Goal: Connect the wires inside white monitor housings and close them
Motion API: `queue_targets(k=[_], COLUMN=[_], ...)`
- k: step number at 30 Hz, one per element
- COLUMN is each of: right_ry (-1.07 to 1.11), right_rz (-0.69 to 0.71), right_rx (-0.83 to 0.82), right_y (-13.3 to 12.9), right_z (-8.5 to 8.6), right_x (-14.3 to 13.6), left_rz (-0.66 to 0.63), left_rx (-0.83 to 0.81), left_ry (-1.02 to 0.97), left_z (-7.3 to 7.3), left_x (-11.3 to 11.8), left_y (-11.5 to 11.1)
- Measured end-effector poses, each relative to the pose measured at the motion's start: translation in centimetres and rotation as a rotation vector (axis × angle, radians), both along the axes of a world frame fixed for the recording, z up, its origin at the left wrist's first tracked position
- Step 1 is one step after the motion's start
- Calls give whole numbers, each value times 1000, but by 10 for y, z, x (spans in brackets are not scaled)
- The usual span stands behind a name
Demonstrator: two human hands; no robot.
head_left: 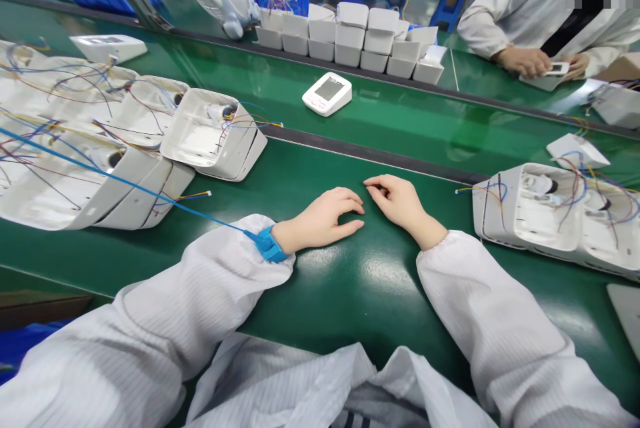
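Note:
My left hand (324,218) rests palm down on the green table (350,281), fingers loosely curled and holding nothing. A blue wrist strap (267,245) with a blue cord circles that wrist. My right hand (397,200) lies just beside it, fingers bent inward, also holding nothing. The fingertips of the two hands sit a few centimetres apart. The nearest object to my left is an open white housing with coloured wires (213,135). To my right lies another open white housing (530,205).
A finished white monitor (327,93) lies on the conveyor belt beyond a dark strip. Stacked white boxes (353,38) stand farther back. Several wired housings (75,148) pile up at the left. Across the belt, a person in a white coat (540,8) handles a device.

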State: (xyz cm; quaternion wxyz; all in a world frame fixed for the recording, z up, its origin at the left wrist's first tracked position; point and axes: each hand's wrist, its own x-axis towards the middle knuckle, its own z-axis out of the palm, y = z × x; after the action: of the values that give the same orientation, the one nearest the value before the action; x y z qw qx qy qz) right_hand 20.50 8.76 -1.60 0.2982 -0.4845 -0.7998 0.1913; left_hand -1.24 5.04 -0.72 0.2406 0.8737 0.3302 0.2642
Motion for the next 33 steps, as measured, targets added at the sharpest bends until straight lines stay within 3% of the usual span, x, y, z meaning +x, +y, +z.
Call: queue_targets(k=[33], right_ry=[29], right_rz=[9], right_rx=[-6], right_y=[2], right_z=[-1], right_x=[0], left_rz=[-2], left_rx=[-1], left_ry=[-4], left_z=[1], left_x=[0], left_y=[-1])
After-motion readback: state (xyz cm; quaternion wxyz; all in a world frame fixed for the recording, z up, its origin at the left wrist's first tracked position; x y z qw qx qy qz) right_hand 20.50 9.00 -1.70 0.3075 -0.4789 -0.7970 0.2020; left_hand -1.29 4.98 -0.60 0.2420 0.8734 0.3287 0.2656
